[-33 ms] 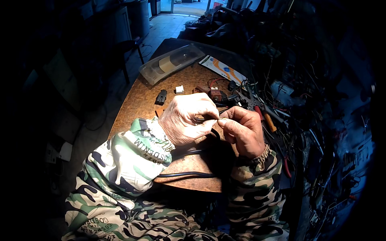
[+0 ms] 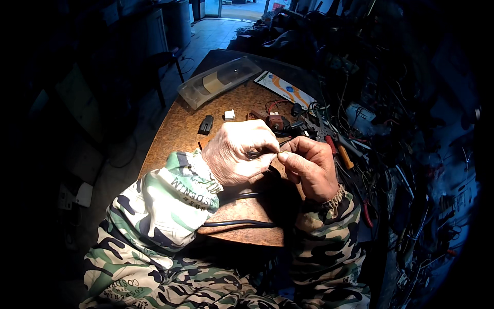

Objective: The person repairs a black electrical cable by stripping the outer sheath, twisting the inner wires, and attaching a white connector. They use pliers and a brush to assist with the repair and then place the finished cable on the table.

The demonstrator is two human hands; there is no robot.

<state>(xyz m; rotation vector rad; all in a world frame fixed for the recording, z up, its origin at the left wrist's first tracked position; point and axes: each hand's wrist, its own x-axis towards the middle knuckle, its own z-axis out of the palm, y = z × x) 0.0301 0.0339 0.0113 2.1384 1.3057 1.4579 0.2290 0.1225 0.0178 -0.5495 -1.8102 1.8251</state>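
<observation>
Bluish tiled floor, bright doorway, dim surroundings

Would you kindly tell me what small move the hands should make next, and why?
I would probably hold the bare left hand steady and ease the bare right hand slightly aside, because their fingers meet closely and hide whatever lies between them, so that spot cannot be checked.

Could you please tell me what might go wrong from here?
The left hand and right hand pinch together, hiding whatever lies between them, which could slip unseen. The cable by the near edge of the table might catch on the left sleeve. The black connector beyond the left hand could get knocked.
</observation>
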